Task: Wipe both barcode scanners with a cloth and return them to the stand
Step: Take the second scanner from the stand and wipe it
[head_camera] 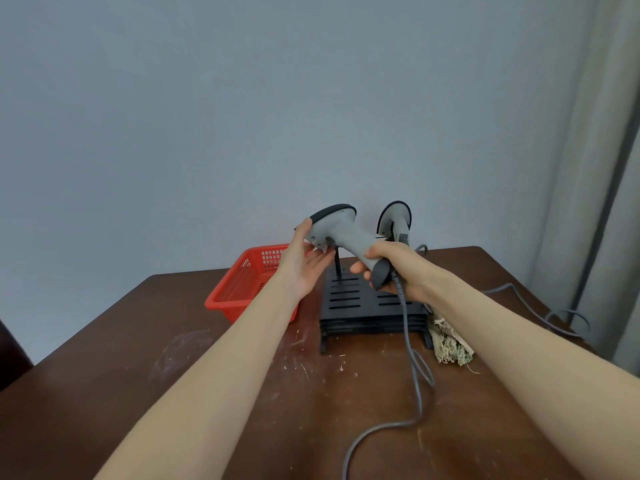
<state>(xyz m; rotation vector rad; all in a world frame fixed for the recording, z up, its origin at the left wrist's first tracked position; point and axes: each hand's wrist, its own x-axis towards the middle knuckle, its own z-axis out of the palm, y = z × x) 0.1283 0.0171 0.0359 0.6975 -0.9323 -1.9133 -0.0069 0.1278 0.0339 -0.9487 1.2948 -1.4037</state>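
Nearest you, a grey cable [414, 372] loops across the brown table [138, 375] and climbs to the grey barcode scanner [341, 233] you hold above the black slotted stand [349, 299], with a frayed cloth [450, 344] lying just beside the stand's right foot. Your right hand [391, 268] is wrapped tight around the scanner's handle, while your left hand [304, 261] is spread wide, palm up, its thumb touching the scanner's head. Beyond your hands, the second scanner [394, 220] sits upright at the back of the stand, and a red basket [249, 289] rests to the stand's left.
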